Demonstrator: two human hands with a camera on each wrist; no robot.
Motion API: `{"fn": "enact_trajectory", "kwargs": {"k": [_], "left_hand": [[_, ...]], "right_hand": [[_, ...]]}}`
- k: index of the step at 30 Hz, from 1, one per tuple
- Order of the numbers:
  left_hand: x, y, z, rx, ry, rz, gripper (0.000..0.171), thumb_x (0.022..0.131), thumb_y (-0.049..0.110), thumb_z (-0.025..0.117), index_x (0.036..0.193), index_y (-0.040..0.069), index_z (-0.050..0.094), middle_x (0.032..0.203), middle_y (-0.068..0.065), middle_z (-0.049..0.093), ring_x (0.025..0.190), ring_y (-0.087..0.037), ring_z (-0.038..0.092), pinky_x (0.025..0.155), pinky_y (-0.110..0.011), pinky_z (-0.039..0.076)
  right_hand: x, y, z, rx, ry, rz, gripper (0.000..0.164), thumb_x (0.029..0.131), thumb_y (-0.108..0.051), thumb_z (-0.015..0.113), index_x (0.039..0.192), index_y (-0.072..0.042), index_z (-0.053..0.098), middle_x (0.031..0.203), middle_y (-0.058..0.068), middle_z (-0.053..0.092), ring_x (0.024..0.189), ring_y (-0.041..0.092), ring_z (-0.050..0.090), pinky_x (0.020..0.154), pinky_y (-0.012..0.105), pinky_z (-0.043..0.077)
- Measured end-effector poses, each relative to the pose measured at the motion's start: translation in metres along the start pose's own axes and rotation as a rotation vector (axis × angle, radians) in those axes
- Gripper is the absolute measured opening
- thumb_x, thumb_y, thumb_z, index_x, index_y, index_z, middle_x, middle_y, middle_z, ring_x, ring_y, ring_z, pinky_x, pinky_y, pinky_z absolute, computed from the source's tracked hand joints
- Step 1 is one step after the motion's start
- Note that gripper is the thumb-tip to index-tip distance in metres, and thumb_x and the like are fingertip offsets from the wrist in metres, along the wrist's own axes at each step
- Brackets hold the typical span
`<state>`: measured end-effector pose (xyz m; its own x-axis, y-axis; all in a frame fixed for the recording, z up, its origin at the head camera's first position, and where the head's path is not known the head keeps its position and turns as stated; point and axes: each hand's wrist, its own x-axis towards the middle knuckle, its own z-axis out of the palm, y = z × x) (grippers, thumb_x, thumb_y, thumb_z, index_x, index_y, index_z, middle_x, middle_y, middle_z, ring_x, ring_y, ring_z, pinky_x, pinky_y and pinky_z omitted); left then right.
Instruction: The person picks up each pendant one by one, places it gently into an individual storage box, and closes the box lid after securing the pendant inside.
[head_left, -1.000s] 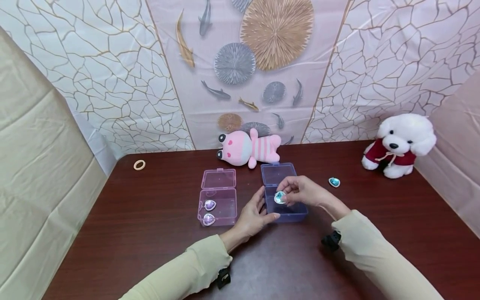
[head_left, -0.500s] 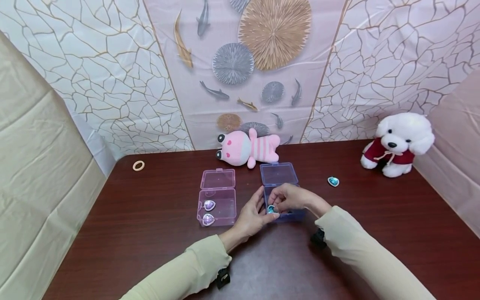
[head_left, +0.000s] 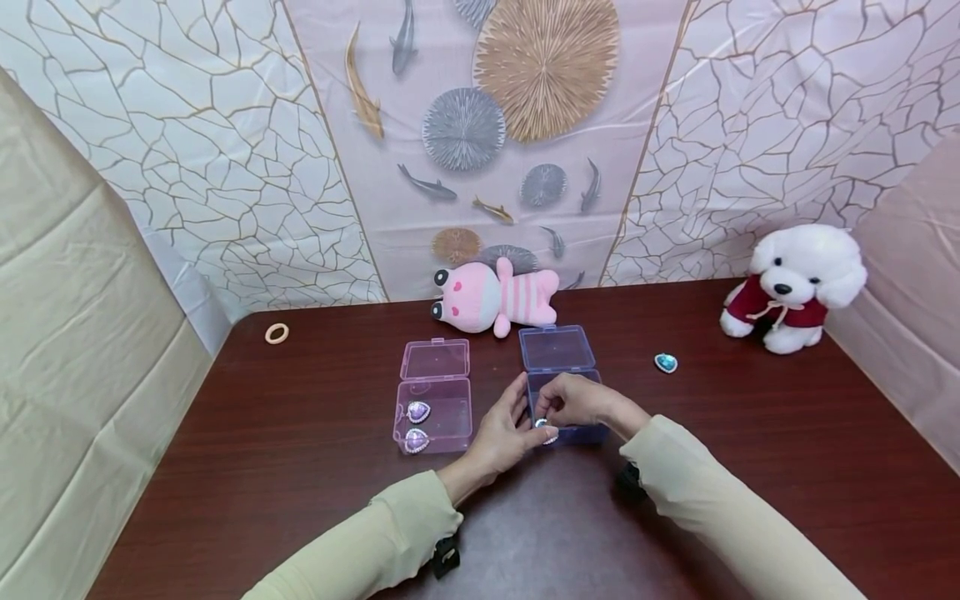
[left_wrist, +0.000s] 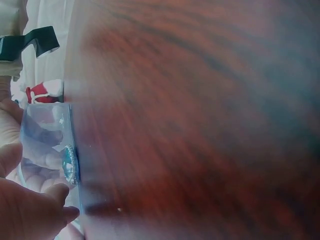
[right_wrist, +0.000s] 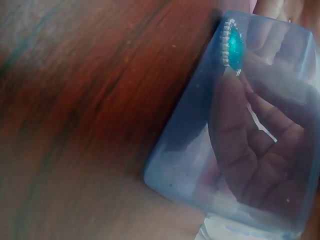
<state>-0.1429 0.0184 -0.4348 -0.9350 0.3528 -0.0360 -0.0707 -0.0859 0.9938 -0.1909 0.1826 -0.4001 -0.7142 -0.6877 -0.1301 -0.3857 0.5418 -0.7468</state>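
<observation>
My left hand (head_left: 497, 440) grips the left side of a clear blue plastic box (head_left: 589, 434), its thumb across the front corner. The box's hinged lid (head_left: 557, 348) is folded back. My right hand (head_left: 581, 400) reaches down inside, fingers bent, pinching a teal gem (right_wrist: 234, 47) with a beaded rim. That gem lies low against the box wall at the front left corner; in the head view my left thumb partly covers it. Left of it stands a clear pink box (head_left: 452, 427), lid back, with two purple heart-shaped gems (head_left: 417, 412) inside.
Another teal gem (head_left: 666, 362) lies on the table to the right. A pink striped plush frog (head_left: 491, 297) lies behind the boxes. At the back right sits a white plush dog (head_left: 795, 287) in a red top. A small wooden ring (head_left: 277, 333) is at the back left.
My right hand has gone down and leftward into the blue box, carrying the teal gem to its front left corner. My left hand has stayed on the box.
</observation>
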Motion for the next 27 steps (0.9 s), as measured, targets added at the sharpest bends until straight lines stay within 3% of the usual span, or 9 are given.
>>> {"fn": "enact_trajectory", "kwargs": {"k": [12,15,19,23,27], "left_hand": [[-0.001,0.001,0.0,0.003,-0.001,0.007,0.086,0.079,-0.009,0.066,0.149,-0.002,0.016,0.153,-0.023,0.02,0.14,-0.036,0.021,0.112,-0.044,0.028],[-0.001,0.0,0.001,-0.008,-0.001,0.012,0.085,0.079,-0.01,0.065,0.148,-0.003,0.016,0.153,-0.023,0.02,0.14,-0.036,0.022,0.112,-0.043,0.028],[-0.001,0.0,0.001,-0.016,-0.001,0.013,0.085,0.079,-0.01,0.065,0.148,-0.003,0.016,0.153,-0.023,0.021,0.14,-0.036,0.022,0.112,-0.044,0.028],[0.0,0.0,0.001,-0.016,0.001,0.015,0.086,0.079,-0.01,0.066,0.148,-0.003,0.016,0.153,-0.022,0.022,0.14,-0.036,0.022,0.112,-0.045,0.027],[0.0,0.0,0.001,-0.012,0.006,0.013,0.087,0.078,-0.01,0.067,0.148,-0.003,0.017,0.153,-0.022,0.022,0.14,-0.036,0.022,0.112,-0.044,0.028]], "right_hand": [[-0.002,0.0,0.002,-0.054,0.062,0.026,0.01,0.072,0.01,0.063,0.079,0.005,0.066,0.066,0.003,0.062,0.062,0.002,0.05,0.058,0.015,0.045],[-0.003,-0.003,0.0,-0.023,0.076,0.022,0.009,0.073,0.01,0.063,0.081,0.005,0.066,0.066,0.005,0.063,0.061,0.002,0.051,0.056,0.016,0.047],[-0.007,-0.008,-0.009,0.082,0.123,0.069,0.008,0.08,0.008,0.064,0.087,0.008,0.065,0.069,0.008,0.063,0.061,0.008,0.056,0.055,0.026,0.056],[-0.019,-0.001,-0.028,0.169,0.261,0.104,0.011,0.086,0.003,0.062,0.094,0.011,0.064,0.075,0.012,0.064,0.062,0.011,0.057,0.056,0.031,0.057],[-0.038,0.023,-0.047,0.231,0.519,0.144,0.02,0.088,0.0,0.061,0.101,0.015,0.062,0.076,0.012,0.065,0.061,0.007,0.058,0.057,0.026,0.057]]}}
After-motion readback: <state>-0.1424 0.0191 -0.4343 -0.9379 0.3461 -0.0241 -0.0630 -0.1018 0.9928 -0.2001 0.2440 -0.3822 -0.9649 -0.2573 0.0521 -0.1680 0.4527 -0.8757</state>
